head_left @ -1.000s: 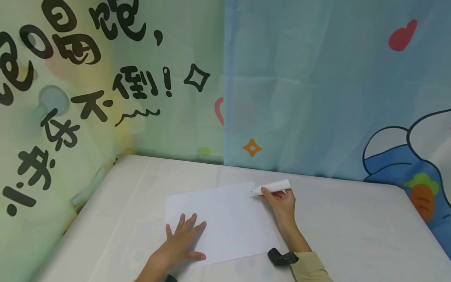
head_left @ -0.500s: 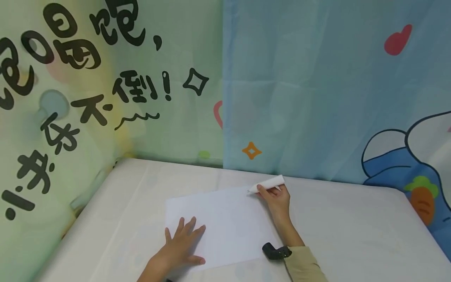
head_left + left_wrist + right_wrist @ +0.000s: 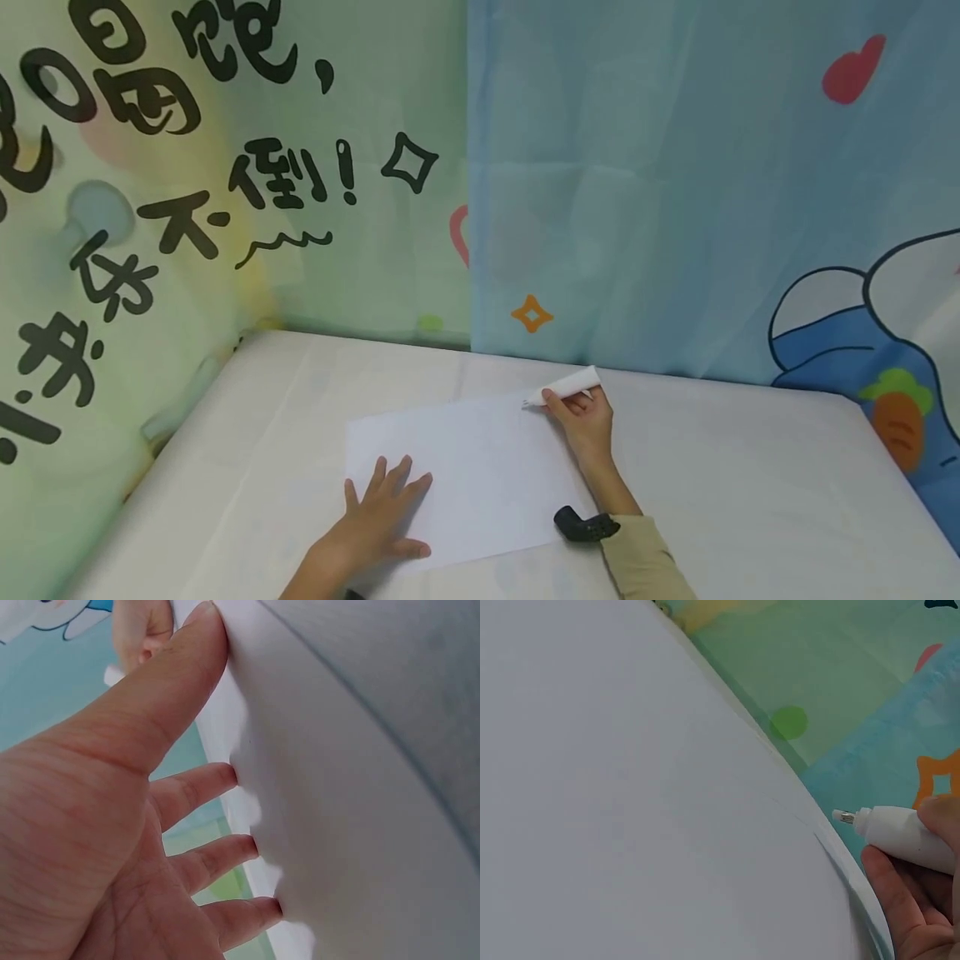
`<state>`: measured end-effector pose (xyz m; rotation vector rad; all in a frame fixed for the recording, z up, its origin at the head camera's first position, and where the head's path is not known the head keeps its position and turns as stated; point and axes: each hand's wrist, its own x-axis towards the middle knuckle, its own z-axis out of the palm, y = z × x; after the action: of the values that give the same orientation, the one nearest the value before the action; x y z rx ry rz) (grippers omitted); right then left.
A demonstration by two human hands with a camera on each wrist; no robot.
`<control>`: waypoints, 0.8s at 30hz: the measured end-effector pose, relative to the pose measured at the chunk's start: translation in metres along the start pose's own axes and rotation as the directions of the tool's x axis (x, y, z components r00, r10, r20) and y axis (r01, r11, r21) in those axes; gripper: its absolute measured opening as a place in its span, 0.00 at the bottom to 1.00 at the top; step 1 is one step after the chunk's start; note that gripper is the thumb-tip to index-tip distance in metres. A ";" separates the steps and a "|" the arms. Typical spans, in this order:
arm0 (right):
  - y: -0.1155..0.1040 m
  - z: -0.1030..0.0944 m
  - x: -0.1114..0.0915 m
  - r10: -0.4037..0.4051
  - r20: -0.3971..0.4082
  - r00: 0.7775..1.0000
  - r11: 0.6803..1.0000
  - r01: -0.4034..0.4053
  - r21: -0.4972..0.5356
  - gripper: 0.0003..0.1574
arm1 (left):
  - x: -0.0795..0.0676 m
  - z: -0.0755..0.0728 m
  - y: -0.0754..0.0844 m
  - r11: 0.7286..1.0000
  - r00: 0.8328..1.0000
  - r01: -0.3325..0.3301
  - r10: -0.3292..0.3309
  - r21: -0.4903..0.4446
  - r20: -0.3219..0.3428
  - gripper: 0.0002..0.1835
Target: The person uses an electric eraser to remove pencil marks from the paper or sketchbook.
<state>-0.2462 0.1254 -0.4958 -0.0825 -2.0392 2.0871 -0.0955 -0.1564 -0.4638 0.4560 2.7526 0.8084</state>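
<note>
One white sheet of paper (image 3: 487,492) lies on the pale table (image 3: 735,467), set slightly askew. From my end, the head view gives the layout. Left hand (image 3: 378,517): resting on the near left part of the sheet, fingers spread, thumb out to the side close to the near edge. Left wrist view: I count three fingers and the thumb, gaps between them, the three fingertips meeting the paper; the remaining finger I cannot see from that side.

Right hand (image 3: 588,427): at the sheet's far right corner, thumb and fingers pinching a white pen-like tool (image 3: 568,385). The tool slants, narrow tip (image 3: 844,817) pointing left, blunt end higher and to the right. In the right wrist view I see the tip as metallic with a pale end, showing against the blue cloth (image 3: 675,208). Whether it touches the paper, I cannot tell. Lower fingers of that hand fold beneath the tool, partly hidden.

Round about: tan sleeve (image 3: 647,557) on the right forearm, black device (image 3: 583,527) at that wrist. Behind the table, green cloth (image 3: 375,275) with black lettering (image 3: 346,162) meets the blue. On the blue I log an orange star (image 3: 522,315) low down, a red heart (image 3: 853,73) high up, and a carrot (image 3: 897,429) at the right.
</note>
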 end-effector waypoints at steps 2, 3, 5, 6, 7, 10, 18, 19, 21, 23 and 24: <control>-0.001 0.000 -0.001 0.003 0.019 1.000 1.000 -0.003 -0.004 0.30 | 0.000 -0.001 0.000 1.000 1.000 0.003 -0.003 0.003 -0.002 0.47; -0.001 0.000 -0.001 0.006 0.029 1.000 1.000 -0.006 -0.012 0.29 | 0.000 -0.001 0.000 1.000 1.000 0.004 -0.004 0.005 -0.005 0.47; -0.002 0.001 -0.002 0.014 0.048 0.999 0.999 -0.012 -0.040 0.30 | 0.000 -0.002 0.000 1.000 1.000 0.009 -0.009 -0.003 -0.004 0.47; -0.002 0.001 -0.002 0.017 0.057 0.998 0.998 -0.014 -0.059 0.30 | 0.000 -0.002 0.000 1.000 1.000 0.011 -0.011 -0.006 -0.003 0.47; -0.001 0.001 -0.003 0.021 0.061 0.998 0.997 -0.016 -0.075 0.30 | -0.001 -0.001 0.000 1.000 1.000 0.013 -0.013 -0.015 -0.001 0.47; 0.000 0.001 -0.003 0.029 0.068 0.997 0.995 -0.023 -0.093 0.31 | -0.002 -0.001 0.000 1.000 1.000 0.012 -0.012 -0.026 0.003 0.46; 0.000 0.000 -0.001 0.041 0.064 0.997 0.998 -0.037 -0.056 0.30 | -0.002 -0.002 0.002 1.000 1.000 0.013 -0.013 -0.009 -0.009 0.46; 0.000 -0.001 -0.001 0.043 0.063 0.997 0.997 -0.039 -0.061 0.30 | -0.002 -0.002 0.002 1.000 1.000 0.014 -0.014 -0.008 -0.009 0.46; 0.001 -0.001 -0.001 0.046 0.062 0.997 0.997 -0.041 -0.073 0.30 | -0.002 -0.002 0.002 1.000 1.000 0.016 -0.016 -0.007 -0.010 0.46; 0.001 -0.001 -0.001 0.050 0.067 0.997 0.996 -0.045 -0.074 0.30 | -0.002 -0.001 0.002 1.000 1.000 0.015 -0.015 -0.005 -0.011 0.46; 0.001 -0.001 -0.001 0.051 0.068 0.996 0.996 -0.046 -0.074 0.31 | -0.002 -0.001 0.002 1.000 1.000 0.014 -0.014 -0.003 -0.011 0.46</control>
<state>-0.2449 0.1261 -0.4975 -0.0724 -2.1749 2.0727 -0.0938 -0.1558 -0.4622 0.4324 2.7612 0.8143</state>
